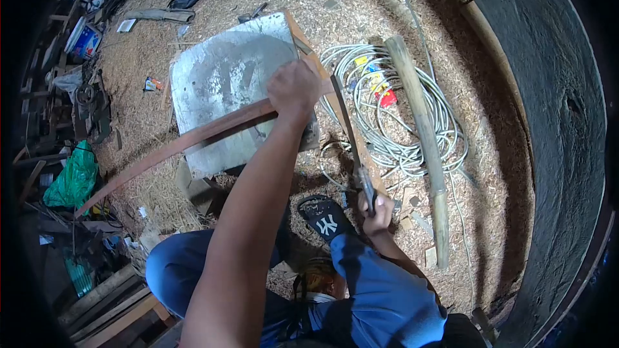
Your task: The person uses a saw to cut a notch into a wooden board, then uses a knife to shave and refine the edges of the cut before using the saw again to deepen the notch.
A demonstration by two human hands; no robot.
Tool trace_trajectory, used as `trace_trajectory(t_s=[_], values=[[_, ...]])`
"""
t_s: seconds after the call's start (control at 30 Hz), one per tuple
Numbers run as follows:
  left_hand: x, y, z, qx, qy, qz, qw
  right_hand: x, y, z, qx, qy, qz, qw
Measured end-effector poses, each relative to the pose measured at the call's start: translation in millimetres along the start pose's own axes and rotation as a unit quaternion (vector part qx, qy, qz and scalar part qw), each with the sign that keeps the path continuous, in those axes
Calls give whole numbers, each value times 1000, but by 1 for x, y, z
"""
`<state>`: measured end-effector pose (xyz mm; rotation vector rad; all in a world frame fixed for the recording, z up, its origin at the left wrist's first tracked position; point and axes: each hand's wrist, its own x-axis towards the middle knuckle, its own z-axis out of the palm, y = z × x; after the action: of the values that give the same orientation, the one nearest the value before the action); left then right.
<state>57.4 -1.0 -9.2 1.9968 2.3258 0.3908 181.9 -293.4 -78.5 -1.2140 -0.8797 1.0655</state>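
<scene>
My left hand [293, 90] is closed around a long, curved wooden strip [213, 130] near its right end, pressing it over a worn, whitish metal-topped seat [225, 58]. The strip's other end reaches far out to the lower left. In my right hand [378, 214] is the handle of a handsaw [352, 135]. Its dark, narrow blade is seen nearly edge-on and points away from me, with its far part right at the strip's end beyond my left fist. A tan board [371, 164] runs beneath and beside the blade.
A coil of pale cable [412, 148] lies on the shavings to the right, with a wooden pole [422, 129] across it. A large dark curved timber [548, 90] borders the right side. Scrap, a green plastic bag [72, 177] and a bucket [85, 40] crowd the left. My sandalled foot [324, 219] is near the saw handle.
</scene>
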Motion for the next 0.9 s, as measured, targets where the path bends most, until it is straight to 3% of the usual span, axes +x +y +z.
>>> trace_trajectory(t_s=[0.03, 0.1, 0.27, 0.4, 0.43, 0.47, 0.53, 0.63, 0.73, 0.83, 0.9], values=[[-1, -2, 1, -15, 10, 22, 1000, -6, -2, 0, 54, 25, 26, 998], [-1, 0, 2, -33, 20, 50, 998, 19, 12, 0, -27, -14, -19, 999], [-1, -6, -2, -67, 20, 57, 996, 91, -3, 32, -5, -1, 16, 1000], [0, 2, -6, -37, 18, 35, 999, 26, 7, 5, -34, -33, 6, 999], [0, 4, -6, -27, 6, 21, 999, 7, 8, 0, 3, -10, 55, 998], [0, 4, -4, -15, -8, 8, 1000, -4, 9, -3, 20, 16, 42, 999], [0, 4, -8, -16, -11, 10, 1000, -3, 3, -4, 53, 3, 36, 998], [-2, 2, -6, -28, -6, 40, 999, 30, 18, 4, -39, -25, -18, 999], [-3, -2, -4, -38, 18, 59, 997, 78, -2, 28, 4, -8, 1, 1000], [-2, -1, -5, -37, 9, 43, 998, 60, -4, 22, 5, 17, 36, 999], [1, 0, -3, -31, -5, 31, 999, 27, 4, 6, -6, -15, -3, 1000]])
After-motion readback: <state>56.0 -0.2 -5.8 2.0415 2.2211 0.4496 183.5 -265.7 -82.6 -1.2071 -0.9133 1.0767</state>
